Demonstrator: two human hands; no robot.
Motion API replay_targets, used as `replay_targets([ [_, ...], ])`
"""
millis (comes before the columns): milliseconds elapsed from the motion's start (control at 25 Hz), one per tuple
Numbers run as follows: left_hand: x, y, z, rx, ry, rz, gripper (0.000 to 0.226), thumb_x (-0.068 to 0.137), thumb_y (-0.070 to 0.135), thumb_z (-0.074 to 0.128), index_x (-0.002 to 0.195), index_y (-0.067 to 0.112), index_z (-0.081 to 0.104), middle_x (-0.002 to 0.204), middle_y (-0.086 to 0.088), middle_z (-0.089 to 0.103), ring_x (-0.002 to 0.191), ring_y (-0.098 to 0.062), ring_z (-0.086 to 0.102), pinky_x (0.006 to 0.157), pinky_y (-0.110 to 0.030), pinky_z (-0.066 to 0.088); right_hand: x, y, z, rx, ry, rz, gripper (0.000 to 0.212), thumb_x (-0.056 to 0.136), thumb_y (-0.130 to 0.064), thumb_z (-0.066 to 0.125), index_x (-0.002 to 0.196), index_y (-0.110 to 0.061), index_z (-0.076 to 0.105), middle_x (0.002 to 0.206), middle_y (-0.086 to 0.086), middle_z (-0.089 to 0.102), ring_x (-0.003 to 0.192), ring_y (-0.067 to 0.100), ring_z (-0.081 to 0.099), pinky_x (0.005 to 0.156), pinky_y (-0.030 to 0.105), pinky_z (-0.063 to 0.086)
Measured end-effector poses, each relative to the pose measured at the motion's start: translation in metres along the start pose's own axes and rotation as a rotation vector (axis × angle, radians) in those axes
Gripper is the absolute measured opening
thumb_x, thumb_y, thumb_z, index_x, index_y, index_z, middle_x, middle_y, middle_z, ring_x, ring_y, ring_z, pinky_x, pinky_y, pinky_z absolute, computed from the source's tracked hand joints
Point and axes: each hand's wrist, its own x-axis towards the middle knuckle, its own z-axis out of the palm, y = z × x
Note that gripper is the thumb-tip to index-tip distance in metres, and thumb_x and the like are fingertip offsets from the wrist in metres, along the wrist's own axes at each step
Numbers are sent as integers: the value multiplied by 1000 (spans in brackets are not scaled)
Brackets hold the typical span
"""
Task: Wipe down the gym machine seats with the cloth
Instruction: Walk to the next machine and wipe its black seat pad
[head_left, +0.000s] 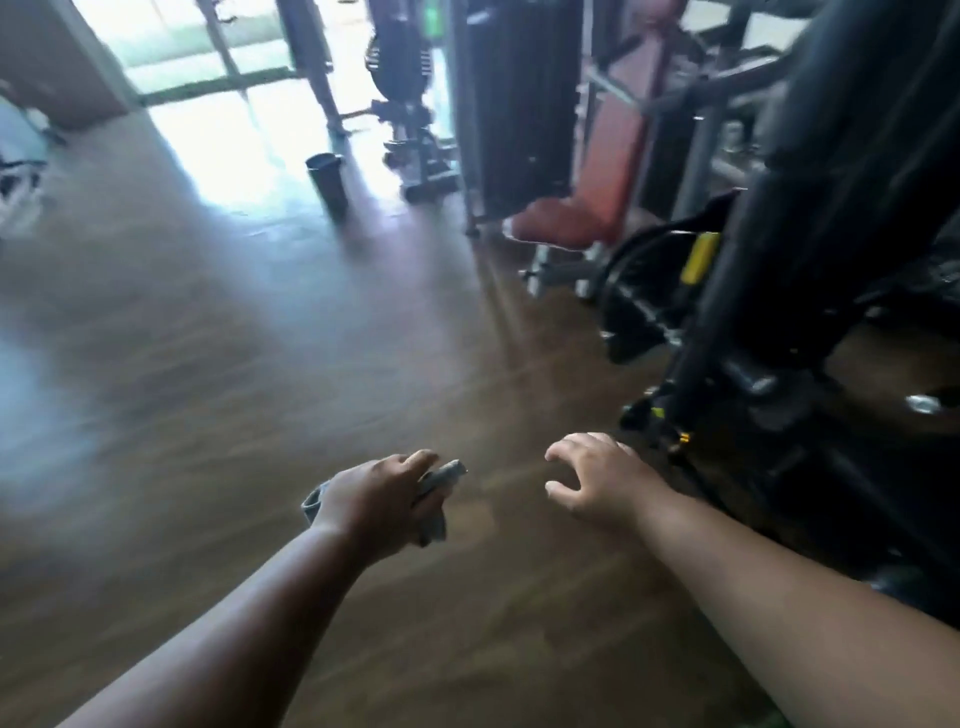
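Gripping a grey cloth (434, 486), left hand (371, 501) outstretched; right hand (597, 480) loose-fingered, holding nothing.

No text, label, brand, number or sign is readable in this blurred view.

The cloth (436, 483) is grey. The floor (260, 364) is brown wood-grain. The far seat (558, 221) is red, the right machine (810, 208) black with a yellow tag (700, 258); the bin (327, 182) is dark.

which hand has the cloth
The left hand: its fingers grip the crumpled grey cloth. The right hand is spread and holds nothing.
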Motion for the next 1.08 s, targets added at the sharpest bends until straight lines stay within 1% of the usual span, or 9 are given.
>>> replay_targets([
  [120, -66, -107, -34, 5, 30, -150, 68, 79, 79, 16, 110, 35, 57, 101, 9, 69, 92, -16, 69, 68, -30, 51, 39, -121, 23, -20, -68, -113, 45, 92, -48, 53, 132, -28, 54, 140, -8, 51, 134, 15, 40, 110, 32, 31],
  [240, -106, -191, -56, 19, 54, -286, 63, 83, 80, 22, 103, 32, 58, 96, 8, 68, 87, -17, 69, 67, -31, 52, 81, -213, 36, -21, -103, -216, 44, 90, -49, 55, 129, -29, 57, 138, -9, 54, 133, 14, 42, 109, 31, 34],
  [400, -105, -255, -64, -17, 38, -376, 57, 83, 77, 27, 100, 32, 58, 94, 9, 66, 86, -16, 66, 68, -31, 51, 140, -277, 34, -23, -108, -284, 39, 88, -48, 57, 124, -32, 59, 136, -11, 55, 131, 15, 43, 107, 31, 35],
  [520, -68, -280, -63, -34, 17, -382, 52, 84, 74, 32, 101, 32, 58, 97, 10, 65, 89, -14, 65, 70, -31, 50, 194, -288, 25, -66, -108, -324, 39, 89, -48, 57, 125, -31, 59, 137, -9, 55, 133, 15, 41, 108, 30, 33],
  [600, -26, -299, -60, -29, 9, -382, 49, 85, 73, 35, 100, 33, 57, 97, 11, 65, 90, -14, 65, 70, -31, 50, 242, -282, 16, -80, -108, -346, 40, 88, -48, 56, 125, -32, 58, 138, -9, 54, 134, 14, 40, 110, 30, 32],
  [800, 102, -348, -57, 13, 29, -459, 64, 75, 79, 21, 100, 33, 58, 97, 10, 66, 91, -14, 66, 69, -31, 49, 383, -252, -20, -173, -138, -400, 44, 88, -51, 55, 128, -31, 56, 139, -8, 54, 134, 16, 41, 109, 32, 33],
  [840, 130, -357, -58, 10, 20, -483, 63, 76, 79, 23, 100, 32, 59, 97, 10, 66, 91, -15, 66, 69, -31, 50, 414, -246, -28, -187, -152, -405, 45, 88, -52, 54, 129, -31, 56, 139, -7, 54, 134, 17, 41, 109, 32, 33],
  [960, 200, -382, -63, -19, 9, -521, 49, 85, 73, 41, 99, 29, 59, 99, 6, 67, 93, -20, 66, 70, -32, 49, 490, -238, -50, -206, -174, -413, 46, 88, -52, 54, 128, -31, 56, 139, -5, 55, 134, 19, 41, 109, 33, 34],
  [1080, 265, -417, -64, -28, 0, -520, 47, 86, 72, 43, 95, 28, 58, 97, 5, 67, 93, -21, 66, 68, -32, 48, 558, -239, -65, -168, -164, -413, 44, 88, -51, 55, 128, -31, 57, 139, -6, 55, 133, 18, 42, 108, 32, 34],
])
